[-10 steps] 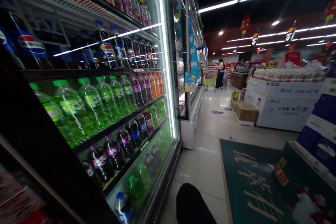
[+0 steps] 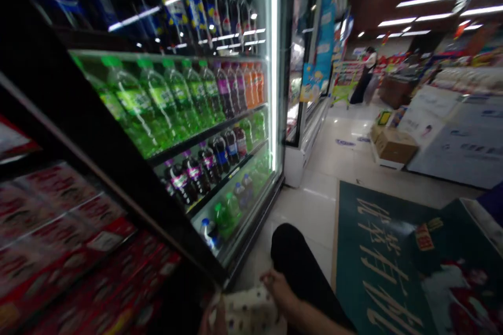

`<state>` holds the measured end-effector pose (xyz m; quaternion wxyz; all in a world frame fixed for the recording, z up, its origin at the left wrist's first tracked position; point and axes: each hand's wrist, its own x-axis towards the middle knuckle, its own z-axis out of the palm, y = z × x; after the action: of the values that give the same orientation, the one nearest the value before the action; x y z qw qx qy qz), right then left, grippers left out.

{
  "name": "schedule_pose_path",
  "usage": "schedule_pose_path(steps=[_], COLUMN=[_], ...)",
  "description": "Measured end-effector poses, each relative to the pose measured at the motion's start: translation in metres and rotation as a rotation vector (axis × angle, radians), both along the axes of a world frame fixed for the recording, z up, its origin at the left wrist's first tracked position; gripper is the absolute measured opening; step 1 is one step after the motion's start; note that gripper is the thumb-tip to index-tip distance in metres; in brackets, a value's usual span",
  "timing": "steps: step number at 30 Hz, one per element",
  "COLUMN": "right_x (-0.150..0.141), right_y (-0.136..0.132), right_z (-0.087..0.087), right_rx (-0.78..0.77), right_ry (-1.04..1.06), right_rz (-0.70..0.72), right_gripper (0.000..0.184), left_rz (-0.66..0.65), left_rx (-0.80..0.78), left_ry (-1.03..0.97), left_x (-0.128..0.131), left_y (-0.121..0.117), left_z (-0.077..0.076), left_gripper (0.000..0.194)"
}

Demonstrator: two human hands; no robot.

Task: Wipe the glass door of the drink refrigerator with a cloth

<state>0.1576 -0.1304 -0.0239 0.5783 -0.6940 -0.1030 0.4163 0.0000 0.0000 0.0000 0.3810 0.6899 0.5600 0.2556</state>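
Hands [image 2: 280, 290] newly at pale dotted bag [image 2: 253, 311]

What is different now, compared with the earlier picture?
The view has tipped downward, showing more red packages at the lower left. The left hand and right hand have come into view, at a pale spotted item unseen before; blur hides how firmly they grip it. The green-capped bottles still stand on their shelf, and the green mat still lies on the floor.

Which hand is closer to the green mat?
The right. The right hand is at the dotted bag's near side to the mat, across the dark-clothed leg from it; the left hand is at the bag's far side.
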Motion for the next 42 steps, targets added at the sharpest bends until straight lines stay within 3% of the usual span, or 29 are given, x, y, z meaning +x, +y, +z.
schedule_pose_path(steps=[2, 5, 8, 10, 17, 22, 27, 31, 34, 38, 42], right_x=[-0.008, -0.012, -0.012, -0.012, -0.014, -0.009, -0.011, -0.016, -0.016, -0.008, -0.003], right_y=[-0.01, -0.024, -0.031, -0.034, -0.031, -0.033, -0.044, -0.058, -0.065, -0.067, -0.067], right_z=[-0.015, -0.039, -0.054, -0.056, -0.061, -0.058, -0.036, -0.012, -0.002, 0.01, 0.023], right_rx=[0.007, 0.047, 0.045, 0.039, 0.027, 0.032, 0.075, 0.138, 0.144, 0.075, 0.106], right_ry=[0.066, 0.16, 0.2, 0.194, 0.044, -0.119, -0.428, -0.675, -0.921, -1.18, -1.005], right_rz=[0.024, 0.096, 0.169, 0.196, 0.176, 0.141, 0.139, 0.217, 0.289, 0.343, 0.263], right_gripper=[0.065, 0.076, 0.066, 0.06, 0.051, 0.046, 0.034, 0.02, 0.028, 0.028, 0.022], left_rz=[0.052, 0.125, 0.129, 0.124, 0.139, 0.201, 0.282, 0.32, 0.334, 0.315, 0.263], left_rx=[-0.171, -0.26, -0.292, -0.301, -0.328, -0.379, -0.424, -0.405, -0.406, -0.435, -0.445], left_ry=[-0.061, -0.194, -0.312, -0.372, -0.516, -0.631, -0.765, -0.781, -0.769, -0.808, -0.842], left_x=[-0.025, -0.044, -0.047, -0.046, -0.046, -0.044, -0.042, -0.046, -0.048, -0.052, -0.062], left_y=[-0.013, -0.024, -0.026, -0.027, -0.028, -0.025, -0.021, -0.018, -0.016, -0.014, -0.013], left_z=[-0.023, -0.06, -0.086, -0.091, -0.091, -0.094, -0.095, -0.099, -0.098, -0.081, -0.046], left_gripper=[0.065, 0.085, 0.08, 0.072, 0.057, 0.06, 0.067, 0.058, 0.051, 0.057, 0.06])
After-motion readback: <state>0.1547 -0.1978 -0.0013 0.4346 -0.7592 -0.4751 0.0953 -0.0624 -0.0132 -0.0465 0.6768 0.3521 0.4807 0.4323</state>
